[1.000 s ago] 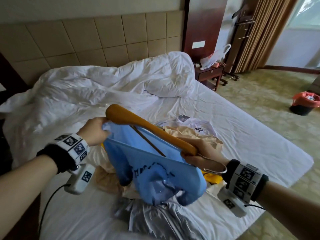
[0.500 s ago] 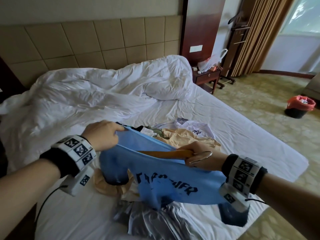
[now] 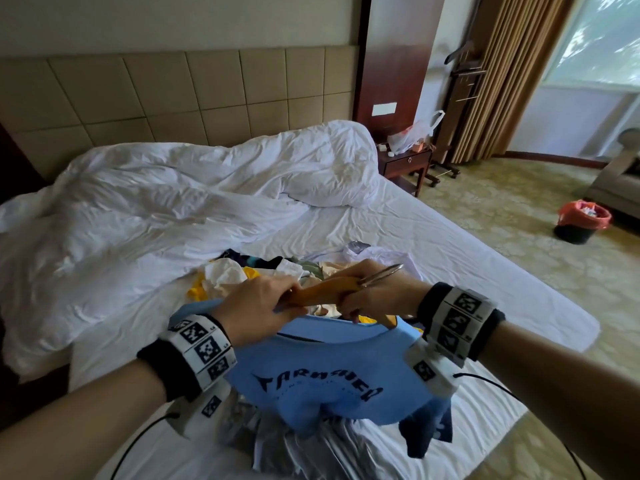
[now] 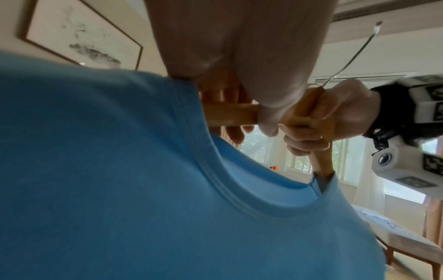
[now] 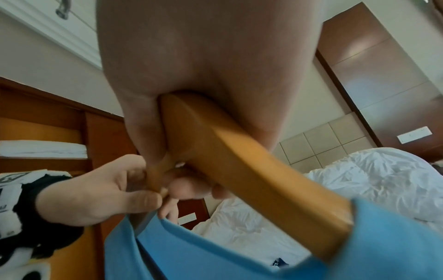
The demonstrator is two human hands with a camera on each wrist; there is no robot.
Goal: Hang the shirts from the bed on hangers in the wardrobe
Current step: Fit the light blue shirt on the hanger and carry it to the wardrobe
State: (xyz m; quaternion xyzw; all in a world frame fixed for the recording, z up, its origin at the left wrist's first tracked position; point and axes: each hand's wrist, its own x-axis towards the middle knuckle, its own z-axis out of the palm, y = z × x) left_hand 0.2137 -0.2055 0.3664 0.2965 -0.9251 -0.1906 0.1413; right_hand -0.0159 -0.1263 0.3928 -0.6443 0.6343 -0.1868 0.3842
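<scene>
A light blue T-shirt (image 3: 322,379) with dark lettering hangs from a wooden hanger (image 3: 325,292) above the bed. Both arms of the hanger run inside the collar (image 4: 239,195). My right hand (image 3: 370,296) grips the middle of the hanger, just under its metal hook (image 3: 382,273). My left hand (image 3: 258,308) grips the hanger's left arm (image 4: 230,115) where it enters the collar. The right wrist view shows the other arm of the hanger (image 5: 251,166) going down into the blue cloth (image 5: 239,252).
A heap of other clothes (image 3: 263,271) lies on the white bed sheet (image 3: 433,258) beyond my hands. A rumpled duvet (image 3: 173,202) covers the bed's head. To the right stand a nightstand (image 3: 405,164) and a bin with a red bag (image 3: 580,221) on the floor.
The shirt has been lifted and now hangs on the hanger with the collar up. My left hand moved from the shirt's edge to the hanger, close to my right hand.
</scene>
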